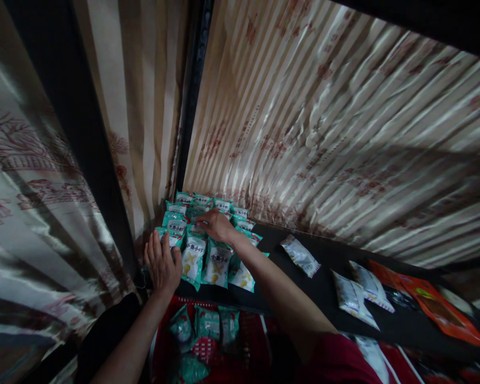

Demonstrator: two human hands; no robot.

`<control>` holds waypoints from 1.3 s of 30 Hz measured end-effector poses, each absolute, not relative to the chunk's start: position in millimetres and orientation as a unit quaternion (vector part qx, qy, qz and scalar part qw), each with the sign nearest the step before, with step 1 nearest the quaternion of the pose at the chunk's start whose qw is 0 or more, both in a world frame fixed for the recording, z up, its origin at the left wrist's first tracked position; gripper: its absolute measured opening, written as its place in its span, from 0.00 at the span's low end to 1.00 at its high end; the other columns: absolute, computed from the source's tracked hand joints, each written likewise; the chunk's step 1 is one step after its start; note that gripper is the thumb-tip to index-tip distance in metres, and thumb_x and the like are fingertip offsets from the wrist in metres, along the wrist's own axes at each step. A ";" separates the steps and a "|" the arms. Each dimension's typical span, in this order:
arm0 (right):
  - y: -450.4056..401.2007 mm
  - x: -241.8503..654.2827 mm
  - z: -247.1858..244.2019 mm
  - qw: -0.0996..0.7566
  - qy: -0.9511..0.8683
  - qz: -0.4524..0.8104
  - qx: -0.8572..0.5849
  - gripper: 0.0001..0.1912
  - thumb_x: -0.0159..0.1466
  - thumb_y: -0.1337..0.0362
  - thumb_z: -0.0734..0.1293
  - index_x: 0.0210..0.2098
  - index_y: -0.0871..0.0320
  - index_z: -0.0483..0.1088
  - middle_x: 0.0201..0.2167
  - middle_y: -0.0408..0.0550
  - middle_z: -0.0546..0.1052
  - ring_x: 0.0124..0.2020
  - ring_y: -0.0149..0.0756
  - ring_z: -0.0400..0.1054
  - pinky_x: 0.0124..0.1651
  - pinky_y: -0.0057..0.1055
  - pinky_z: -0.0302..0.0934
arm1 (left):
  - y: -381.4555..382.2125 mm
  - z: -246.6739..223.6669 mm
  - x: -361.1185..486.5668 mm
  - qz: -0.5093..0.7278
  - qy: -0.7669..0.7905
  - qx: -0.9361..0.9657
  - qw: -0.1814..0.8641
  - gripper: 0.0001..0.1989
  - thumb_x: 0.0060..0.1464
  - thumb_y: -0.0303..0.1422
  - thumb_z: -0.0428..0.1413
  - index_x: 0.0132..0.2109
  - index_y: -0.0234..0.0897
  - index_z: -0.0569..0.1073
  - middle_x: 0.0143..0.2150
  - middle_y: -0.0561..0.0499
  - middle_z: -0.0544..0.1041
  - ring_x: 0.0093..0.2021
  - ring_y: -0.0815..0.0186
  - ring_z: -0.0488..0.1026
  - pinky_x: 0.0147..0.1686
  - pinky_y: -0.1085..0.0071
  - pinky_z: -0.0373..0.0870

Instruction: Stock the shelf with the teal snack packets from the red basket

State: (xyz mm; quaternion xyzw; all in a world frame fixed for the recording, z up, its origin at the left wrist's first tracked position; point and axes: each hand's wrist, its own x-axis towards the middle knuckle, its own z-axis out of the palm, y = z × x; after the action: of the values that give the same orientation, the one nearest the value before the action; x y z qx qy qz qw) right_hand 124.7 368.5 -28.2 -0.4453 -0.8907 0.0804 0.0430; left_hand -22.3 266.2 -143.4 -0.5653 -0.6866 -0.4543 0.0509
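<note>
Several green and white snack bags stand in rows on a black shelf, at its left corner. My left hand lies flat against the front left bag, its fingers stretched out. Over the middle rows, my right hand reaches in with its fingers bent down on a bag; the fingertips are partly lost among the bags, so whether they grip one is unclear. Below the shelf edge, a red basket holds more green bags.
White and blue bags lie further right on the shelf, with orange packets beyond them. Patterned curtains hang behind and at the left. A dark upright post stands at the back corner.
</note>
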 end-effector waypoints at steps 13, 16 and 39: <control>347.2 103.0 -38.1 -0.093 -0.888 0.007 -0.451 0.13 0.65 0.62 0.60 0.42 0.57 0.74 0.39 0.51 0.78 0.47 0.42 0.68 0.50 0.36 0.58 | 228.4 -145.6 12.4 -0.418 -0.569 -0.705 0.061 0.19 0.57 0.29 0.47 0.55 0.33 0.67 0.64 0.38 0.58 0.67 0.52 0.46 0.62 0.49 0.48; 349.3 99.1 -39.4 -0.102 -0.883 0.022 -0.459 0.14 0.65 0.62 0.59 0.42 0.57 0.75 0.40 0.52 0.78 0.46 0.41 0.69 0.48 0.34 0.59 | 225.5 -151.3 22.5 -0.402 -0.574 -0.712 0.049 0.19 0.57 0.28 0.47 0.54 0.31 0.68 0.63 0.36 0.60 0.66 0.51 0.48 0.61 0.50 0.50; 384.8 125.1 -38.8 0.028 -0.797 0.000 -0.604 0.14 0.64 0.63 0.60 0.48 0.55 0.71 0.46 0.50 0.76 0.51 0.40 0.66 0.50 0.31 0.59 | 236.4 -155.3 16.2 -0.378 -0.606 -0.698 0.053 0.22 0.55 0.27 0.48 0.57 0.34 0.66 0.63 0.42 0.62 0.66 0.52 0.50 0.62 0.50 0.49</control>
State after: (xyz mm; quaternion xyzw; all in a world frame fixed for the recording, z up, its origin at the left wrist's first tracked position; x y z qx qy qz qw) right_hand 125.1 384.8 -38.8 -0.6040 -0.7965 -0.0005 0.0277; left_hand 16.2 236.4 -155.3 -0.6982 -0.6055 -0.3782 0.0527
